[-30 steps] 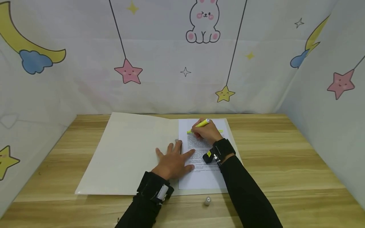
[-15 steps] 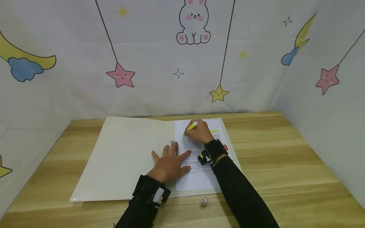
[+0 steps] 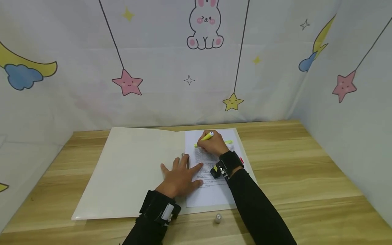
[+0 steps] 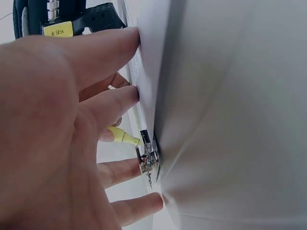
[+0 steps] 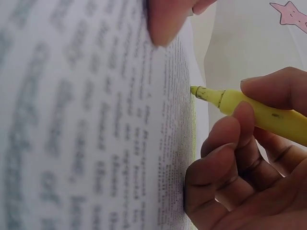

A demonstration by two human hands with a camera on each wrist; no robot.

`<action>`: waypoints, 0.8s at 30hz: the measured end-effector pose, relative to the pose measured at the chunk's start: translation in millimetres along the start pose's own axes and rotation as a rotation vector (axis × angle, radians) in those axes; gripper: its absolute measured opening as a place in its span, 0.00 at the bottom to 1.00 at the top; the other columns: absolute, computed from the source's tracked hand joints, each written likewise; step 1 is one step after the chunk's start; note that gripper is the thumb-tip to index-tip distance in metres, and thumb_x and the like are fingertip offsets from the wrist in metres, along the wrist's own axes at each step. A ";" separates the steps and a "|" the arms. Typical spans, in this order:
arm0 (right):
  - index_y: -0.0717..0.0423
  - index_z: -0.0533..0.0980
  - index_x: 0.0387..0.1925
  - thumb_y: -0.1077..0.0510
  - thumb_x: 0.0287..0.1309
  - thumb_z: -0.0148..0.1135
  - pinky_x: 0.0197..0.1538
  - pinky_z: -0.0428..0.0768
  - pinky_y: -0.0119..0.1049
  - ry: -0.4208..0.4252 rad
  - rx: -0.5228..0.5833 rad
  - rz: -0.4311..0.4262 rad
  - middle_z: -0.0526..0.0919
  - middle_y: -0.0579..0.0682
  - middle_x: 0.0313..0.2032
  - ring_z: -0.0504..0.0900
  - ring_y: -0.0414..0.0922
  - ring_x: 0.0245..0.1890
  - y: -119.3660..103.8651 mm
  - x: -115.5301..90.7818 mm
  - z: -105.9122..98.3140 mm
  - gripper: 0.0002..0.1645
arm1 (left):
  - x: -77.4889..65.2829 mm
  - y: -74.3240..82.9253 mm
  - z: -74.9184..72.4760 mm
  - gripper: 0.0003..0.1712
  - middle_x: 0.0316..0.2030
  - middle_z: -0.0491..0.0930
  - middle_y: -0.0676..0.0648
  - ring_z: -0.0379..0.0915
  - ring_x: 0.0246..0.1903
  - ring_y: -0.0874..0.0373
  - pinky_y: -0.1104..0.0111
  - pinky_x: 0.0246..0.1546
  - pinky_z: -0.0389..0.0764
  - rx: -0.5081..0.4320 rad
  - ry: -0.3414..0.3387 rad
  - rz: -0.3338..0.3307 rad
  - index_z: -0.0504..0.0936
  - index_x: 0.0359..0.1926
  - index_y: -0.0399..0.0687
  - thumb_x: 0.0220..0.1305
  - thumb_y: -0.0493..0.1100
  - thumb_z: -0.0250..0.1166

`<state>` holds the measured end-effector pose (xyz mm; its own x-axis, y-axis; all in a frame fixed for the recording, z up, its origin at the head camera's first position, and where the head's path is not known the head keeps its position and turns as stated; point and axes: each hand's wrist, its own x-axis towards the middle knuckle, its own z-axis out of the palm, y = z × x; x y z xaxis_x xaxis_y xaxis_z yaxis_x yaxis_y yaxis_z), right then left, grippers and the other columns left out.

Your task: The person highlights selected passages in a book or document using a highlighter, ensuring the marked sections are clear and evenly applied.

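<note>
My right hand [image 3: 213, 143] pinches a yellow highlighter [image 5: 259, 112], its uncapped tip at the left end of a printed line near the top of a sheet of paper [image 3: 208, 197]. Yellow marking [image 3: 228, 142] shows on the text either side of the hand. My left hand [image 3: 179, 178] lies with fingers spread across the fold of an opened white folder [image 3: 128, 170], thumb and forefinger on the sheet's left edge. By its fingers in the left wrist view is a metal clip [image 4: 148, 160] at the fold.
A small grey cap [image 3: 218, 218] stands on the wooden table [image 3: 306, 190] in front of the folder. A red label [image 3: 241, 160] peeks out beside the right wrist strap. White cloth walls [image 3: 159, 51] with cartoon prints enclose the back and sides.
The highlighter tip moved left and slightly down to the start of a line, and the pen tilted more upright. The head view shifted a little; the left hand stayed in place on the folder.
</note>
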<state>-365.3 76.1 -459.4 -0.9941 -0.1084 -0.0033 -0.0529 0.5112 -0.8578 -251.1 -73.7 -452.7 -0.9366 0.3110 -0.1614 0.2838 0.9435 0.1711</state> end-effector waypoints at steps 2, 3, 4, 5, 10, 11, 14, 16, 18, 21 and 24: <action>0.55 0.80 0.26 0.62 0.52 0.69 0.23 0.72 0.30 -0.009 0.011 0.007 0.80 0.46 0.18 0.75 0.39 0.18 0.9 0.1 0.8 0.04 | -0.8 -1.3 0.5 0.34 0.75 0.53 0.38 0.51 0.71 0.34 0.20 0.58 0.50 0.005 -0.003 -0.001 0.68 0.71 0.71 0.65 0.65 0.60; 0.55 0.80 0.26 0.62 0.52 0.69 0.23 0.72 0.30 -0.013 0.017 0.009 0.80 0.46 0.18 0.75 0.40 0.18 1.0 -0.1 0.7 0.04 | -1.0 -1.8 0.7 0.34 0.75 0.53 0.39 0.50 0.71 0.34 0.20 0.58 0.50 0.007 -0.005 -0.002 0.68 0.71 0.71 0.65 0.65 0.60; 0.55 0.80 0.26 0.62 0.52 0.69 0.23 0.72 0.30 -0.016 0.021 0.011 0.80 0.46 0.17 0.75 0.40 0.18 1.4 -0.1 0.5 0.04 | -1.0 -2.1 0.9 0.34 0.75 0.53 0.39 0.50 0.71 0.34 0.20 0.58 0.50 0.006 -0.006 -0.001 0.68 0.71 0.71 0.65 0.65 0.60; 0.54 0.80 0.27 0.61 0.53 0.69 0.23 0.72 0.31 -0.018 0.020 0.012 0.79 0.46 0.17 0.76 0.40 0.18 1.8 -0.1 0.1 0.04 | -0.9 -2.3 1.1 0.34 0.75 0.53 0.39 0.50 0.71 0.34 0.20 0.58 0.50 0.007 -0.005 0.000 0.67 0.71 0.72 0.66 0.65 0.60; 0.55 0.81 0.27 0.61 0.55 0.70 0.23 0.71 0.32 -0.024 0.038 0.018 0.78 0.47 0.16 0.74 0.41 0.17 2.6 0.1 -3.2 0.04 | 0.4 -1.6 1.3 0.34 0.75 0.53 0.39 0.50 0.72 0.34 0.20 0.58 0.50 0.010 0.005 0.003 0.68 0.71 0.72 0.65 0.65 0.60; 0.55 0.81 0.27 0.61 0.55 0.70 0.23 0.71 0.32 -0.025 0.044 0.022 0.78 0.47 0.16 0.74 0.41 0.17 2.7 0.3 -3.8 0.04 | 0.8 -1.3 1.3 0.34 0.75 0.53 0.38 0.50 0.71 0.34 0.20 0.58 0.50 0.012 0.008 0.003 0.68 0.71 0.72 0.65 0.65 0.60; 0.56 0.81 0.27 0.61 0.55 0.70 0.22 0.71 0.32 -0.031 0.062 0.034 0.77 0.47 0.15 0.73 0.41 0.17 2.8 1.1 -4.6 0.05 | 1.4 -0.7 1.3 0.34 0.75 0.54 0.38 0.50 0.71 0.34 0.20 0.59 0.50 0.015 0.012 0.000 0.68 0.71 0.72 0.65 0.65 0.61; 0.55 0.81 0.27 0.61 0.54 0.70 0.22 0.71 0.31 -0.038 0.067 0.044 0.77 0.46 0.15 0.74 0.42 0.17 2.6 1.3 -4.9 0.04 | 1.5 -0.6 1.4 0.34 0.75 0.54 0.38 0.50 0.71 0.34 0.20 0.59 0.50 0.016 0.013 -0.003 0.68 0.70 0.72 0.65 0.65 0.61; 0.55 0.81 0.27 0.61 0.54 0.70 0.21 0.71 0.31 -0.041 0.068 0.052 0.78 0.47 0.16 0.74 0.42 0.17 2.3 1.4 -5.4 0.04 | 1.6 -0.7 1.6 0.34 0.75 0.54 0.38 0.50 0.71 0.34 0.20 0.59 0.50 0.018 0.012 -0.005 0.68 0.70 0.72 0.65 0.65 0.61; 0.55 0.80 0.26 0.62 0.54 0.69 0.21 0.71 0.32 -0.038 0.060 0.058 0.78 0.48 0.16 0.74 0.42 0.17 2.9 2.3 -6.6 0.04 | 1.8 -0.6 1.9 0.34 0.75 0.54 0.38 0.51 0.71 0.34 0.20 0.58 0.50 0.022 0.012 -0.008 0.68 0.70 0.72 0.64 0.65 0.61; 0.54 0.80 0.26 0.62 0.54 0.69 0.21 0.71 0.32 -0.035 0.054 0.068 0.78 0.48 0.16 0.73 0.42 0.16 4.0 3.7 -7.6 0.05 | 2.5 -0.4 2.7 0.34 0.75 0.54 0.38 0.51 0.71 0.34 0.20 0.58 0.51 0.028 0.014 -0.011 0.68 0.70 0.72 0.64 0.66 0.61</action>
<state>-369.9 84.3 -459.0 -0.9912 -0.1054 -0.0800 0.0210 0.4720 -0.8813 -252.9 -72.9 -455.8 -0.9423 0.2996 -0.1495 0.2794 0.9497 0.1417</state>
